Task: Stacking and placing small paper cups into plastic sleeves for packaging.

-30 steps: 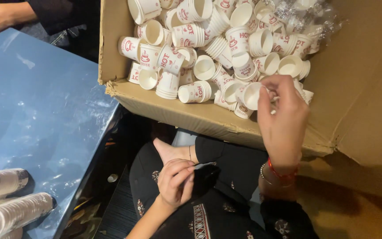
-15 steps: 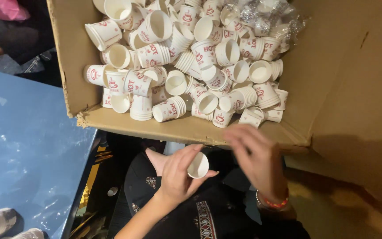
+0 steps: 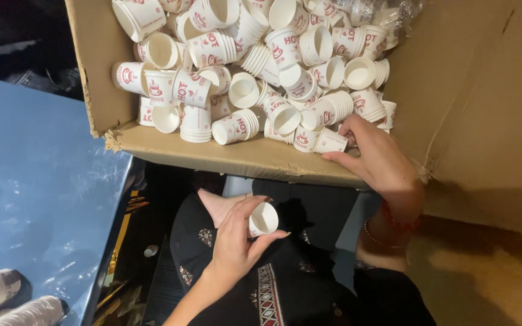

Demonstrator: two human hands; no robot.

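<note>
Cup (image 3: 263, 218): small, white paper, mouth facing camera, pinched in left hand (image 3: 237, 241) fingertips at 6 o'clock, over lap. Right hand (image 3: 377, 158), at 3 o'clock, fingers half-curled on cups (image 3: 327, 142) at box (image 3: 261, 158) edge; grip unclear.

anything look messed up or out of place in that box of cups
The paper cups lie jumbled in the cardboard box, tipped every way in short stacks. The box's front corner is torn and frayed. The left hand holds one cup; the right hand touches a cup in the box.
</note>
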